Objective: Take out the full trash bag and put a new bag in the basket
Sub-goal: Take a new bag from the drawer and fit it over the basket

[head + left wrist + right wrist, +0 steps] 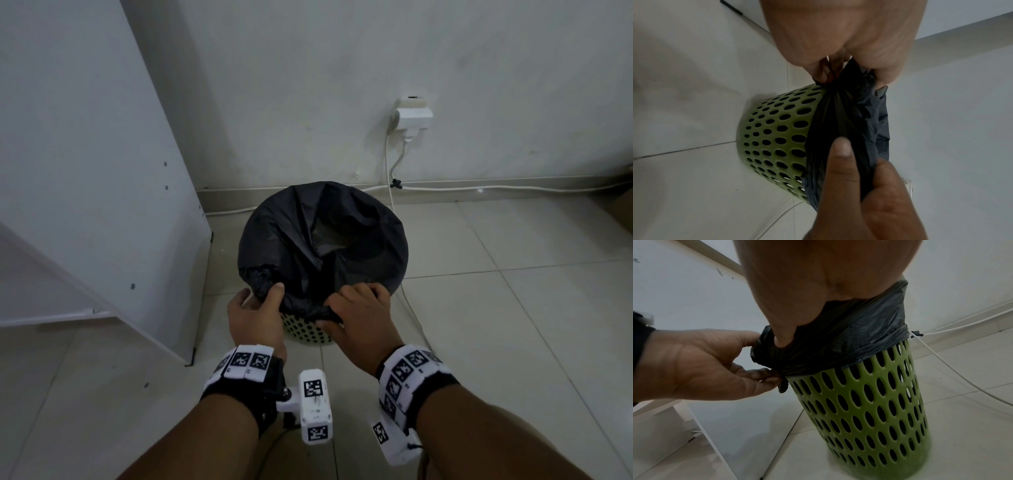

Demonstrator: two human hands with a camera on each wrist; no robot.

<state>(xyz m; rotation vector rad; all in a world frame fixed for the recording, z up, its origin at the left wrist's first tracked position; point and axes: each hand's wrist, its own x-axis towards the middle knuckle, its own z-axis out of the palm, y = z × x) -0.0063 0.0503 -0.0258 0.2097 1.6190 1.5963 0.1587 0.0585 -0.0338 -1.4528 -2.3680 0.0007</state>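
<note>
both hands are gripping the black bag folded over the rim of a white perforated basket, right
Not quite: the basket is green, not white, as both wrist views show. The rest holds: the left hand and right hand both grip the black bag where it folds over the rim.

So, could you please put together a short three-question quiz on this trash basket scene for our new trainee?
1. True or false: the black trash bag has already been lifted clear of the green basket.
2. Multiple choice: what does the left hand hold? A) the white cable B) a gathered fold of the bag at the basket's rim C) nothing
3. Fill in: the wall of the basket is pierced with rows of ____.

Key
1. False: the bag is folded over the rim and sits in the basket.
2. B; the right hand grips the bag's edge beside it.
3. Holes.
</note>
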